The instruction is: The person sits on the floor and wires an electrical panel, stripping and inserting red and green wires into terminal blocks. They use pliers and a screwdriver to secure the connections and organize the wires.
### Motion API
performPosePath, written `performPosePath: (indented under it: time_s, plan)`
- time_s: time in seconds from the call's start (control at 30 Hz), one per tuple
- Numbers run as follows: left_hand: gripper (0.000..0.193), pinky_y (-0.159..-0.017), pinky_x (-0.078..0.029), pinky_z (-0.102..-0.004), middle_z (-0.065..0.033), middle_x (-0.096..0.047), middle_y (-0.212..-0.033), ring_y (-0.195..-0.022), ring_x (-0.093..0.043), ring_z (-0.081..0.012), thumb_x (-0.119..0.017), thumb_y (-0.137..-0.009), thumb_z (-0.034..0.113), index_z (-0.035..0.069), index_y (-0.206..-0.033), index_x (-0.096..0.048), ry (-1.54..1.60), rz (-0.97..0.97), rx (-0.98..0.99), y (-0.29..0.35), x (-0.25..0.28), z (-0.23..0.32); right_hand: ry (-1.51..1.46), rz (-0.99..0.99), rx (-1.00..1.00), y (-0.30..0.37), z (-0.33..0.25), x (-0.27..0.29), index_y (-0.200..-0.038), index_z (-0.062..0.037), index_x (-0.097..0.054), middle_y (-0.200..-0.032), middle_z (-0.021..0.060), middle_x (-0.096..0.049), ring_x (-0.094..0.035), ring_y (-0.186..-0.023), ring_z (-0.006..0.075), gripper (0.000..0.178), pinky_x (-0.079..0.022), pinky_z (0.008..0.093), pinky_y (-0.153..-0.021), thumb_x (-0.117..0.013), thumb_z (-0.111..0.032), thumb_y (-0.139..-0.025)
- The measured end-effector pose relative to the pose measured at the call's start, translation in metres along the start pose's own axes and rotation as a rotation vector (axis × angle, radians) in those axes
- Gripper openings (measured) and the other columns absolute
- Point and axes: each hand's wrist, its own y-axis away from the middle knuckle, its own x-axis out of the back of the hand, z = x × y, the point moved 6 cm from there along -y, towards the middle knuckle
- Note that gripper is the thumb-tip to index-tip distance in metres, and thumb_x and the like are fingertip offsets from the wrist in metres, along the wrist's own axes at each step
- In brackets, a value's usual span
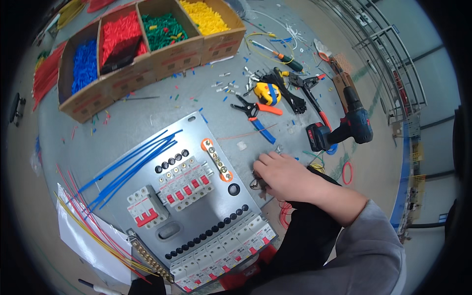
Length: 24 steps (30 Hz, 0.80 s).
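My right hand [282, 174] rests at the right edge of a grey metal panel [219, 196]. Its fingers are curled around something small and dark that I cannot make out. My left hand is out of view. On the panel sit a row of small circuit breakers [184, 187] with red levers, a wider breaker [146, 207] beside them, and a longer breaker row [223, 253] along the near edge. A terminal bar [216, 160] with orange ends is fixed close to my hand. Cut blue wires [135, 164] lie across the panel's far left part.
Cardboard bins [179, 61] of coloured wire caps stand at the back. Wire strippers [255, 115], a yellow tape measure [267, 93], crimping pliers [307, 88] and a cordless drill [346, 125] lie to the right. Red and yellow wires [98, 231] lie on white paper at left; a brass bar [150, 258] is nearby.
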Motion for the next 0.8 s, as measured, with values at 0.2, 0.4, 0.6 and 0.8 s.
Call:
performPosePath:
  time_s: [0.2,0.4,0.6,0.8]
  plan:
    - [0.037,-0.050,-0.023,-0.0292,0.0021,-0.026,-0.061,-0.054,-0.020,-0.0122,-0.040,-0.112,0.028,0.015,-0.077,-0.035,-0.029,0.062,0.020,0.009,-0.003,-0.010,0.010,0.137,-0.129,0.001,0.027,-0.003,-0.114,-0.0033,-0.058,-0.113,0.0137,-0.061,-0.060,-0.113,0.0323,0.033,-0.050,0.0435,-0.093,-0.068,-0.010,-0.083]
    - [0.036,-0.049,-0.022,-0.0292,0.0021,-0.025,-0.062,-0.055,-0.020,-0.0121,-0.043,-0.110,0.028,0.015,-0.077,-0.036,-0.048,0.004,0.077,0.015,-0.010,-0.024,-0.100,0.627,-0.111,-0.014,0.039,0.028,-0.122,-0.0037,-0.056,-0.116,0.0128,-0.059,-0.058,-0.114,0.0315,0.043,-0.047,0.0431,-0.098,-0.071,-0.014,-0.082]
    - [0.038,-0.047,-0.019,-0.0290,0.0031,-0.024,-0.059,-0.053,-0.019,-0.0117,-0.049,-0.107,0.027,0.017,-0.073,-0.035,-0.182,0.117,0.030,0.025,-0.009,-0.027,-0.008,0.581,-0.188,-0.059,0.056,0.022,-0.103,-0.0015,-0.069,-0.117,0.0159,-0.062,-0.057,-0.118,0.0321,0.020,-0.045,0.0459,-0.099,-0.063,-0.007,-0.084]
    - [0.041,-0.042,-0.012,-0.0285,0.0047,-0.017,-0.060,-0.050,-0.012,-0.0078,-0.043,-0.112,0.033,0.015,-0.077,-0.031,-0.134,0.028,-0.103,0.014,0.009,-0.021,-0.057,0.628,-0.331,-0.054,0.087,0.026,-0.096,-0.0029,-0.073,-0.103,0.0144,-0.069,-0.066,-0.104,0.0313,0.022,-0.050,0.0456,-0.092,-0.068,-0.022,-0.086]
